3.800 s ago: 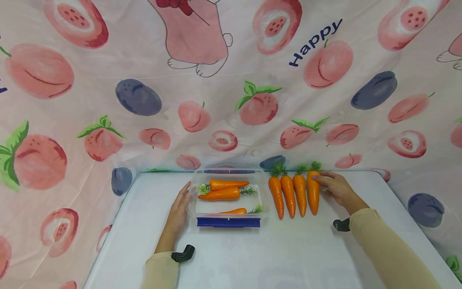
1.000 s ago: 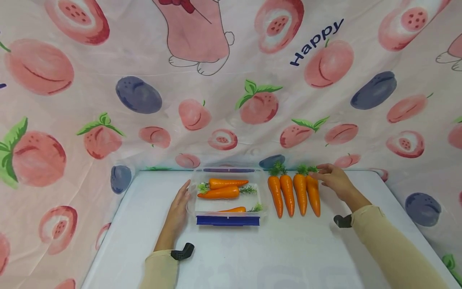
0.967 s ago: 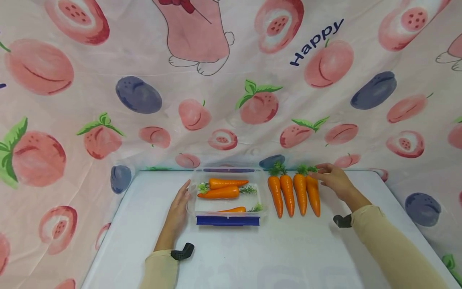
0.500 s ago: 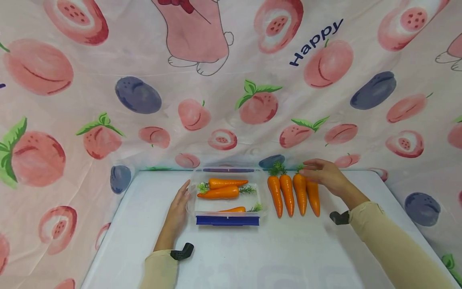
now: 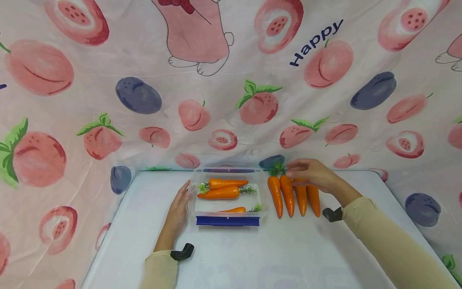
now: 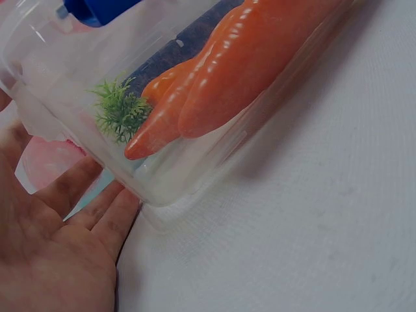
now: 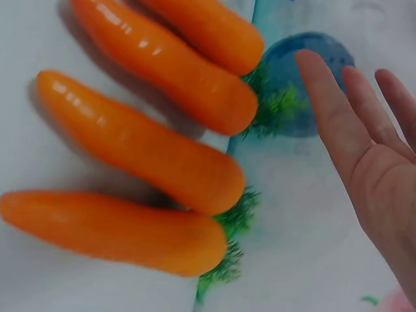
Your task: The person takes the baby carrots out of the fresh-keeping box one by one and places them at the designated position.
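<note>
A clear plastic box (image 5: 227, 214) with a blue clip flap (image 5: 228, 221) holds three orange carrots, such as the middle carrot (image 5: 221, 193). My left hand (image 5: 178, 205) lies along the box's left wall, and in the left wrist view its fingers (image 6: 112, 221) are extended against the plastic. To the right of the box, several carrots with green tops lie side by side, the leftmost carrot (image 5: 276, 196) nearest it. Over the tops of the right-hand ones hovers my right hand (image 5: 315, 173), covering their greens. The right wrist view shows this hand (image 7: 367, 149) with straight fingers, holding nothing.
A white table (image 5: 231, 257) carries everything. Behind it hangs a fruit-print cloth (image 5: 223, 120), close to the carrot tops. Black wrist cameras, one on the left wrist (image 5: 183, 252) and one on the right wrist (image 5: 332, 214), stick out inward.
My right hand first held the rightmost carrot, then let go of it beside the others. Since then it has moved left over the carrot tops. My left hand and the box have stayed put.
</note>
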`<state>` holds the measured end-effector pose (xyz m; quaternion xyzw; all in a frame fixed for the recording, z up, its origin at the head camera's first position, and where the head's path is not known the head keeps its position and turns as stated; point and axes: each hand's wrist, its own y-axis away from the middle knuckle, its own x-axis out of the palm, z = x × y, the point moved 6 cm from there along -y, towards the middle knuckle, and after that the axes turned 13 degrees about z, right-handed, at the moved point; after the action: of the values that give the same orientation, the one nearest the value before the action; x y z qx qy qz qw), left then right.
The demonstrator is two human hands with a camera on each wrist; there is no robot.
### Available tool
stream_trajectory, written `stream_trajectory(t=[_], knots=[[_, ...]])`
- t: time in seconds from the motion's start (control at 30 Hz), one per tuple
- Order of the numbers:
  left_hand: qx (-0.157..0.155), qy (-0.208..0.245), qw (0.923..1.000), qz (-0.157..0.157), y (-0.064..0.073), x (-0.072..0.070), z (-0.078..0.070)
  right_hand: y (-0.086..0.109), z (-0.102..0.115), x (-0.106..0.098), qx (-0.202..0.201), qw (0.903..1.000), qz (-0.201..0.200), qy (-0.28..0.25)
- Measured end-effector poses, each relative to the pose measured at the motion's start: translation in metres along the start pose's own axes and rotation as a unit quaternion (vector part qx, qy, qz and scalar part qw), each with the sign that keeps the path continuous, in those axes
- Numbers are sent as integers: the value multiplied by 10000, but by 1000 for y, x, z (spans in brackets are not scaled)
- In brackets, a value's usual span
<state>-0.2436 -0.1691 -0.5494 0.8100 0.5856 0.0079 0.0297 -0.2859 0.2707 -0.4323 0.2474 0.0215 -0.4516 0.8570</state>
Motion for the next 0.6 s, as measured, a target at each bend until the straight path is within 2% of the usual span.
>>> stream_trajectory(t=[0.27,0.6], knots=[[7,114,9999,4,-1,0,1,-11,26,18,-130,9991,381,-117],[13,51,10000,0,-1,0,0,-28,51,41,5,9963,819,263]])
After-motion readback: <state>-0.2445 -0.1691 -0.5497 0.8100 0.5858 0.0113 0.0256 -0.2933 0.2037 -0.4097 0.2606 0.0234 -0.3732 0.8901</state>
